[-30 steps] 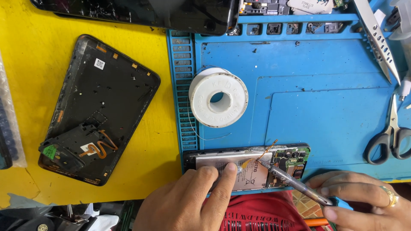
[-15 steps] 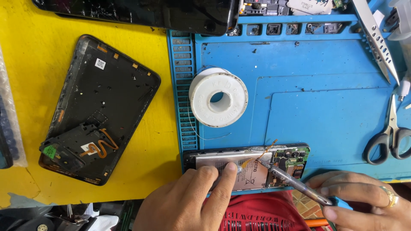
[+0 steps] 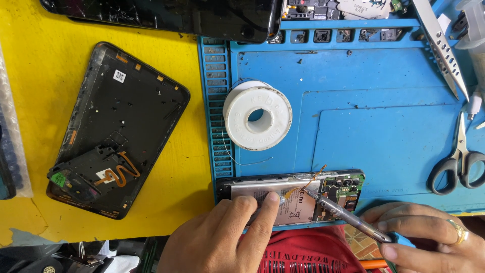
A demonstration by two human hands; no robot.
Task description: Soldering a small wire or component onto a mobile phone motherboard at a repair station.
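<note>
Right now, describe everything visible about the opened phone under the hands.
The opened phone lies flat, back cover off, at the near edge of the blue mat. A silvery battery fills its left part; a green circuit board sits at its right end. The left hand presses its fingertips on the battery. The right hand holds a metal-tipped tool against the board.

We are at a phone-repair bench, i.e. a small electronics workshop. Evidence: blue repair mat (image 3: 394,126) w/ parts slots along far edge, white solder-wire spool (image 3: 257,115), opened phone (image 3: 293,194) at near edge, removed back cover (image 3: 118,126) left, scissors (image 3: 462,164) and tweezers (image 3: 442,45) right.
</note>
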